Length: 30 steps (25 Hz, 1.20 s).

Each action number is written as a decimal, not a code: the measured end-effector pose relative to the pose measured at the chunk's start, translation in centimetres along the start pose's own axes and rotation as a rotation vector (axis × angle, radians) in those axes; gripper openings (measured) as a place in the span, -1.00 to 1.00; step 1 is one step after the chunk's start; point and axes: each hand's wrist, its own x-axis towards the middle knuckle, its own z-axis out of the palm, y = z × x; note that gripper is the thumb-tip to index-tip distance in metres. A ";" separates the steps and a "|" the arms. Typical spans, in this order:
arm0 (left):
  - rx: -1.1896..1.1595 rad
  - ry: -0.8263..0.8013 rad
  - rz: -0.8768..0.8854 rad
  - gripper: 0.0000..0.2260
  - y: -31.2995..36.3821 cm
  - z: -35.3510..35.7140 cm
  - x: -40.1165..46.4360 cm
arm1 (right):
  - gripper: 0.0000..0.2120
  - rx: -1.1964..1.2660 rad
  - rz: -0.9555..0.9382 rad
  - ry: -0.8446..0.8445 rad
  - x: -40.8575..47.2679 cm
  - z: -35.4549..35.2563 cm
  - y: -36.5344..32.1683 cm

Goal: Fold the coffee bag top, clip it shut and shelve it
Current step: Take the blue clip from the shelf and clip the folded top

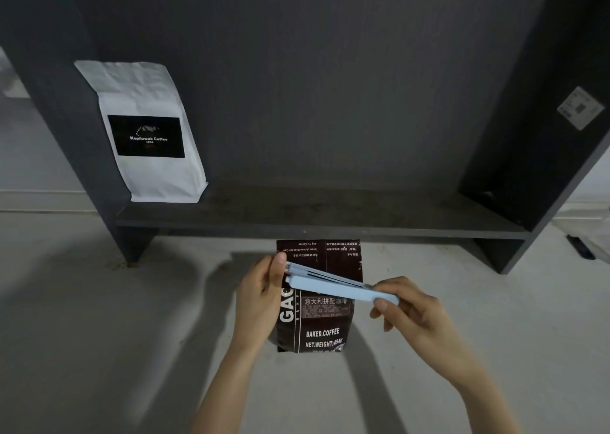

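Note:
A dark brown coffee bag (321, 329) lies flat on the pale floor in front of the shelf, its top flap folded over toward me. Across the fold sits a long light-blue sealing clip (333, 285), its two bars parted at the left end. My left hand (260, 296) pinches the clip's left end with the fingertips at the bag's left edge. My right hand (411, 311) grips the clip's right end, just past the bag's right edge.
A dark grey shelf unit (323, 227) stands right behind the bag, its low board bare except for a white coffee bag with a black label (148, 133) leaning at the left. A small dark object (581, 247) lies on the floor at far right.

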 end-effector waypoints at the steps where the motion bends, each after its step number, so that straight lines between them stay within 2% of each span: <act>1: -0.021 -0.013 0.000 -0.62 0.1 -0.1 -0.1 | -0.82 0.022 0.000 0.003 -0.1 -0.1 -0.2; 4: -0.092 -0.099 0.014 -0.73 0.7 -0.5 -0.5 | -0.83 0.052 -0.029 0.054 0.1 -0.8 -1.0; 6: -0.137 -0.146 0.027 -0.85 0.8 -0.9 -0.6 | -0.83 0.090 -0.032 0.168 0.5 -1.4 -1.3; 7: -0.153 -0.157 0.034 -0.84 0.6 -1.0 -0.6 | -0.84 0.110 -0.025 0.238 0.8 -1.8 -1.3; 10: -0.165 -0.168 0.051 -0.63 -0.4 -1.1 -0.4 | -0.84 0.065 0.008 0.364 1.9 -2.6 -1.2; 18: -0.229 -0.132 0.033 -0.60 -0.8 -1.1 -0.5 | -0.74 -0.075 0.030 0.178 4.1 -1.0 -1.1; 30: -0.214 -0.114 -0.001 -0.56 -0.4 -1.2 -0.6 | -0.71 0.018 0.019 0.182 5.6 1.9 -0.6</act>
